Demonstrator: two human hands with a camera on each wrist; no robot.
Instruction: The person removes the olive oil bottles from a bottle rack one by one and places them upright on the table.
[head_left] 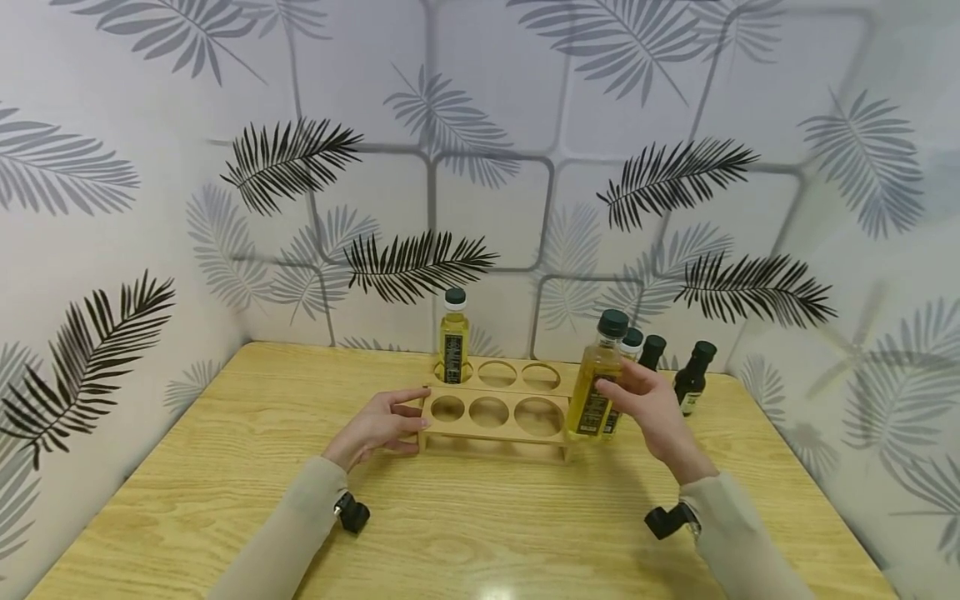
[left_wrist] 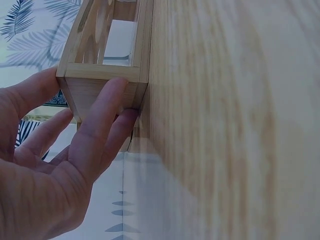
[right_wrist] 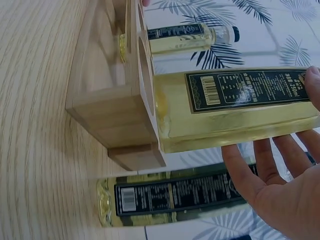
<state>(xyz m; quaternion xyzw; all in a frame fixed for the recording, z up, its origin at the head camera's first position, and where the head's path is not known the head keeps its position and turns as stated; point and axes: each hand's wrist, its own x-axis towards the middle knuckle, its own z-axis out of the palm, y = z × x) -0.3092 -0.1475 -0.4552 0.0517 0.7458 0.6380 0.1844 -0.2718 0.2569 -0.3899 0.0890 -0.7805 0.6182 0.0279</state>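
Observation:
My right hand [head_left: 652, 408] grips a bottle of yellow oil [head_left: 587, 387] with a dark green cap and black label. The bottle leans slightly at the right end of a two-tier wooden bottle rack [head_left: 491, 442]. In the right wrist view, the base of this oil bottle [right_wrist: 235, 105] is close to the rack's upper face [right_wrist: 145, 75]; whether they touch I cannot tell. My left hand [head_left: 382, 425] holds the rack's left end, its fingers [left_wrist: 95, 130] against the end panel. A second oil bottle [head_left: 453, 342] stands upright in the rear left hole.
Another oil bottle [right_wrist: 175, 195] stands behind the held one, partly hidden. Two dark bottles stand at the right, one partly covered [head_left: 652, 352] and one farther right [head_left: 693, 377]. The wooden table [head_left: 465, 525] meets a leaf-patterned wall [head_left: 487, 208] behind.

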